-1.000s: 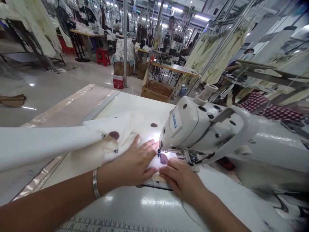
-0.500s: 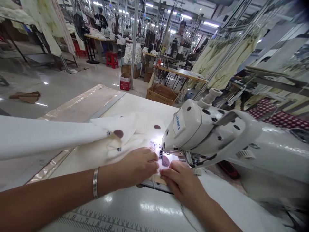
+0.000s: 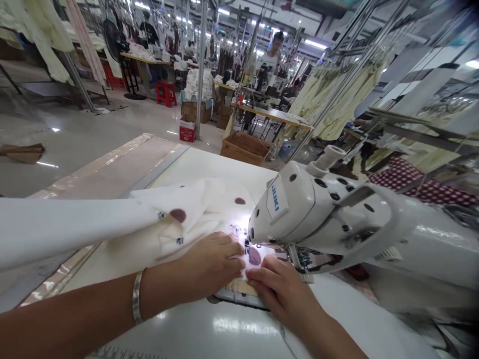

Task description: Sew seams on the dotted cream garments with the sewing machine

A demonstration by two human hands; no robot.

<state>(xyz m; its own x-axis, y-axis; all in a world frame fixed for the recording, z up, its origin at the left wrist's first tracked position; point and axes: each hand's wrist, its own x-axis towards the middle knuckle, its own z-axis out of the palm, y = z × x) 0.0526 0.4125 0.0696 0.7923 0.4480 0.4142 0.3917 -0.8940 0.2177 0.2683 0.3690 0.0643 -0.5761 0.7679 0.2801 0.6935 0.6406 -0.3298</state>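
White fabric (image 3: 220, 202) with dark reddish dots and small printed figures spreads over the table and passes under the lit needle area of a white JUKI sewing machine (image 3: 295, 199). My left hand (image 3: 209, 262), with a silver bracelet at the wrist, presses curled fingers on the fabric just left of the presser foot (image 3: 247, 244). On the near side of the foot, my right hand (image 3: 280, 284) pinches the fabric's edge by a reddish dot. Both hands' fingertips lie close together. What is under the foot is mostly hidden.
A pinkish covered panel (image 3: 112, 164) borders the table on the left. Beyond it stand a cardboard box (image 3: 245, 147), a red stool (image 3: 166, 93) and a metal pole (image 3: 201, 75). Pale garments (image 3: 337, 99) hang at right; other people are in the background.
The head view has shifted slightly, so the background sits further left and the machine lower. Both hands keep their hold on the fabric by the foot, with little movement.
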